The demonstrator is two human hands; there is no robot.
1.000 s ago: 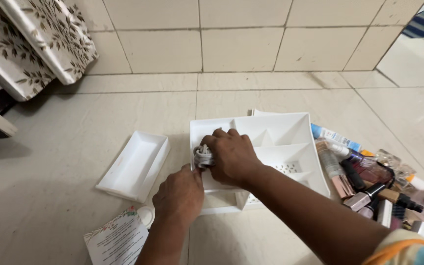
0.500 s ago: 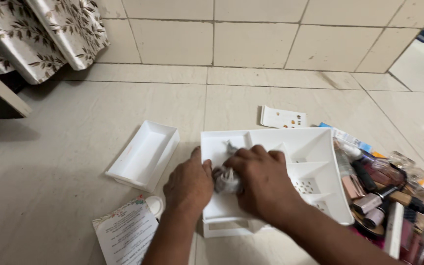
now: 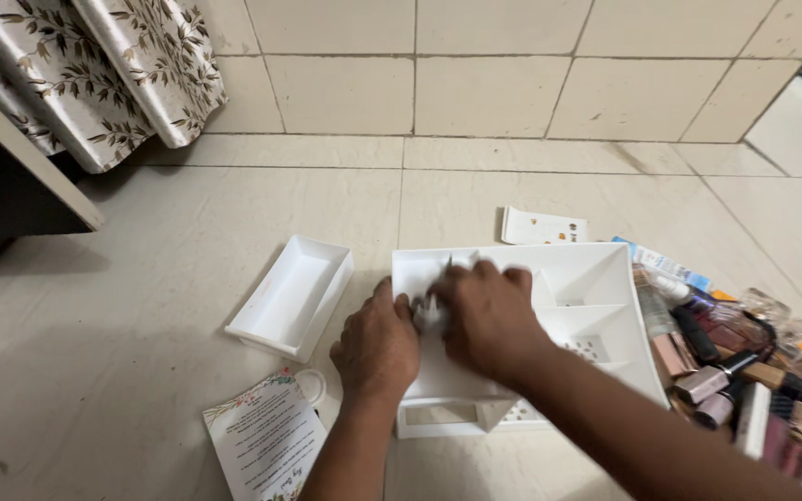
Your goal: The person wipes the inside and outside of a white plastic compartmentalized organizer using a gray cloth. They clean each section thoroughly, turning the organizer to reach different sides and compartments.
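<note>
On the tiled floor, the right hand (image 3: pixel 489 315) clutches a crumpled grey cloth (image 3: pixel 429 314) inside the white organiser (image 3: pixel 596 278), while the left hand (image 3: pixel 378 348) grips its near edge. Its compartments look empty; the cosmetics (image 3: pixel 726 353) lie heaped beside it, the small white tray (image 3: pixel 294 295) apart.

The right hand (image 3: pixel 486 318) covers most of the small grey cloth (image 3: pixel 431 314), and both look blurry. You cannot tell how the fingers grip it. The hands hide the left part of the white organizer (image 3: pixel 596 278). The heap of makeup (image 3: pixel 735 362) runs off the right edge. The printed card (image 3: pixel 266 445) is cut off at the bottom
</note>
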